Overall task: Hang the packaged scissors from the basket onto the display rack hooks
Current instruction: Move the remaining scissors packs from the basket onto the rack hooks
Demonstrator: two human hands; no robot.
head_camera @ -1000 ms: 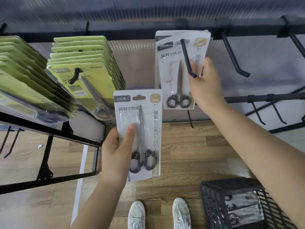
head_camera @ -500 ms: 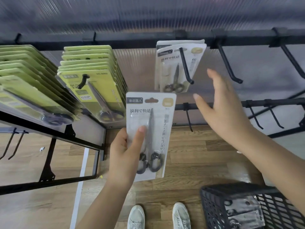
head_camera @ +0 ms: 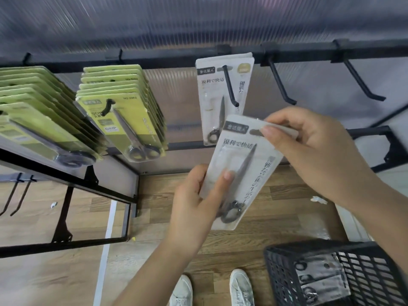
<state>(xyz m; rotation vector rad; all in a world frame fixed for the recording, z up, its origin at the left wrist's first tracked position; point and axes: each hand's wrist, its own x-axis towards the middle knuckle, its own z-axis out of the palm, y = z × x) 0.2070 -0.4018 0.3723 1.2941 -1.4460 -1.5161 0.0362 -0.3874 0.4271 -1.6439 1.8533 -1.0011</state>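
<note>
Centrally, a white scissors pack [head_camera: 240,173] is held tilted between both hands, below and in front of the display rack's top rail [head_camera: 176,57]. The left hand [head_camera: 194,206] grips the pack's lower left edge, thumb lying across the front beside the blade. The right hand [head_camera: 313,149] pinches the pack's top right corner, thumb pressed on the card just beside the hang slot.

Behind it, another white scissors pack [head_camera: 220,96] hangs on a black hook [head_camera: 230,87], partly hidden at its lower right by the held one. Two bare hooks [head_camera: 280,85] project from the rail farther right.

To the left, a stack of green scissors packs [head_camera: 123,111] fills one hook, and a second green stack [head_camera: 33,111] sits at the far left edge.

At the near right, a black plastic basket [head_camera: 287,274] stands on the wooden floor [head_camera: 55,277], with more packaged scissors [head_camera: 320,274] lying inside. A pair of white shoes [head_camera: 239,288] shows at the bottom edge, just left of the basket.
</note>
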